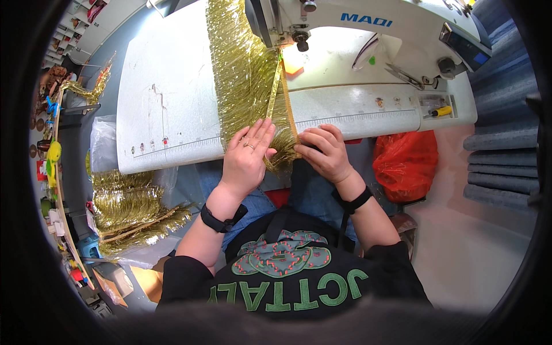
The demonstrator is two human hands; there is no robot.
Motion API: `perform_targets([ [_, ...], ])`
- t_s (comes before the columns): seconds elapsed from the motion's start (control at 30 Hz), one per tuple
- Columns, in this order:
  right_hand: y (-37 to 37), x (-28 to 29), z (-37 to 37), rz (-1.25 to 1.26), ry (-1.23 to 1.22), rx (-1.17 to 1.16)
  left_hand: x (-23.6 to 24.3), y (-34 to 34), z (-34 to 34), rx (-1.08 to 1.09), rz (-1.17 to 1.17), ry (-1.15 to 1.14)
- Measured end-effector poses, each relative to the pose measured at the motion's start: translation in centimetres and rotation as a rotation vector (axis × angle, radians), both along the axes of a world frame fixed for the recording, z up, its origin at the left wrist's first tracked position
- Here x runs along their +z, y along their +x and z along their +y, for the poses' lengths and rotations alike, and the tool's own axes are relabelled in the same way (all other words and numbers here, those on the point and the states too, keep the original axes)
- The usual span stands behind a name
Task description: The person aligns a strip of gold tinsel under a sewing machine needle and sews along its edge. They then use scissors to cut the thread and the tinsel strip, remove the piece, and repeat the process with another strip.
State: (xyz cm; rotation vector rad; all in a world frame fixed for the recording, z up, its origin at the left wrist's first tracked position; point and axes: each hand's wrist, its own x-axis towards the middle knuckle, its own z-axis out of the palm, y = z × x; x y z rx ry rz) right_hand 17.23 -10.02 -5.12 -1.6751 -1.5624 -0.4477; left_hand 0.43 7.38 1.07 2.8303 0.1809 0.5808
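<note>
A long strip of gold tinsel fringe runs down the white sewing table and under the needle area of a white sewing machine. My left hand lies flat on the fringe near the table's front edge, fingers stretched and side by side, a ring on one of them. Between my left hand and the needle runs a narrow shiny gold ribbon. Closed on the fringe's orange-gold edge band, my right hand pinches it at the table's front edge. The tips of its fingers are partly hidden.
Scissors lie on the machine bed at the right, beside a small tray with a yellow-handled tool. Below hangs a red plastic bag. More gold fringe is heaped on clear plastic at the left. A grey-blue curtain hangs far right.
</note>
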Motion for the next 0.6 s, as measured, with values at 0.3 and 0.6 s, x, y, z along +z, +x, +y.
perform_targets([
  [0.3, -0.1, 0.1, -0.1, -0.021, 0.004, 0.036, 1.3, 1.8, -2.2, -0.061, -0.059, 0.085],
  [0.6, 0.1, 0.1, -0.6, -0.001, 0.005, 0.111, -0.8, 2.2, -3.9, -0.147, -0.068, -0.009],
])
